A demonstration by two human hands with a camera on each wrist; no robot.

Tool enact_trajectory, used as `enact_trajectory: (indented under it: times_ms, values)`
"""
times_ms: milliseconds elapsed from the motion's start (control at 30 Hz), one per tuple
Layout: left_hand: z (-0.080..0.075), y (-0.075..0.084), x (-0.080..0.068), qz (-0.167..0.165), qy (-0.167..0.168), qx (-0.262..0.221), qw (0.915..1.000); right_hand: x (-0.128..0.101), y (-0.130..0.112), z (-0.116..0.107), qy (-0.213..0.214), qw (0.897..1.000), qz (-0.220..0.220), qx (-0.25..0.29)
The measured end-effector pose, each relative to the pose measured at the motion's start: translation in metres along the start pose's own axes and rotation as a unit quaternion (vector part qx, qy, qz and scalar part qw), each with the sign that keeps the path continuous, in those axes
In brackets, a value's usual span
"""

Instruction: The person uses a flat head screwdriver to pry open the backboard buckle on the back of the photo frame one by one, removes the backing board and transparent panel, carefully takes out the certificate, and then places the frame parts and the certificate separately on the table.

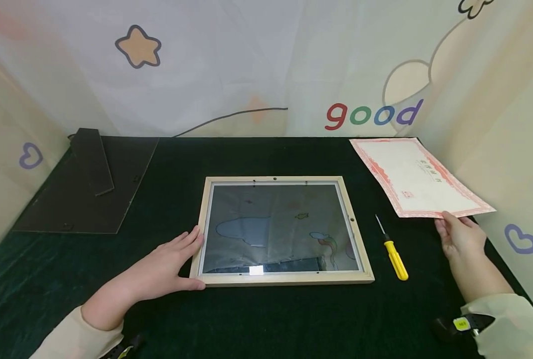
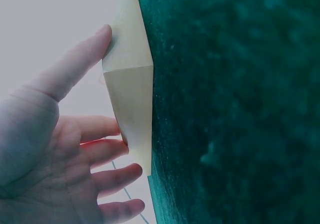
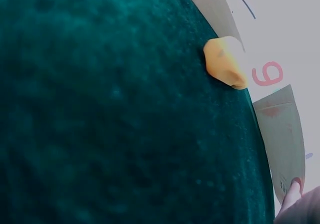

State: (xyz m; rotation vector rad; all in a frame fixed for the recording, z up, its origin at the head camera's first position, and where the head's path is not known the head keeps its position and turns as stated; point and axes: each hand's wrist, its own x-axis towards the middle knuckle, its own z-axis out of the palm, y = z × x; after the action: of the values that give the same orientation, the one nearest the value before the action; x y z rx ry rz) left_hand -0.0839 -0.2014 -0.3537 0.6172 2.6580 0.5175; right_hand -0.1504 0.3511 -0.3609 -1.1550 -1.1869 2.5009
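Note:
A light wooden picture frame [image 1: 289,280] with a glass pane [image 1: 275,229] lies flat in the middle of the dark green cloth. My left hand [image 1: 167,262] rests at its near left corner, fingers straight along the left side and thumb at the front edge. In the left wrist view the fingertips [image 2: 120,176] and thumb meet the wooden corner [image 2: 130,69]. On the right, my right hand [image 1: 464,237] pinches the near edge of a white certificate [image 1: 410,169] with a red patterned border. Its thumb lies on top; the other fingers are partly hidden beneath the paper.
Between picture frame and certificate lies a screwdriver [image 1: 396,260] with a yellow handle, its tip pointing away. At the far left lies a black backing board [image 1: 55,199] with a stand leg [image 1: 93,162] on it. A printed curtain [image 1: 230,65] closes off the back and sides.

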Motion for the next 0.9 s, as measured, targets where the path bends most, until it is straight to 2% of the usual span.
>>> enact_trajectory:
  times_ms: [300, 500, 600, 767, 833, 900]
  values:
    - [0.000, 0.000, 0.001, -0.003, -0.005, -0.004, 1.0000, 0.003, 0.001, -0.003, -0.051, 0.998, 0.027, -0.029]
    - [-0.001, 0.001, 0.002, -0.002, -0.003, 0.003, 1.0000, 0.004, -0.004, -0.010, -0.129, 0.989, 0.058, -0.046]
    - [0.000, 0.002, 0.002, 0.000, 0.000, 0.008, 1.0000, 0.000, -0.006, -0.010, -0.154, 0.984, 0.053, -0.072]
    - [0.000, 0.001, 0.000, 0.006, -0.001, 0.009, 0.9999, -0.012, -0.003, 0.000, -0.157, 0.975, 0.017, -0.158]
    - [-0.001, 0.001, 0.000, 0.010, -0.004, 0.003, 0.9999, -0.018, -0.001, 0.003, -0.146, 0.964, 0.001, -0.224]
    - [-0.001, 0.000, 0.000, 0.012, -0.006, -0.010, 0.9999, -0.025, 0.001, 0.006, -0.129, 0.945, -0.021, -0.299]
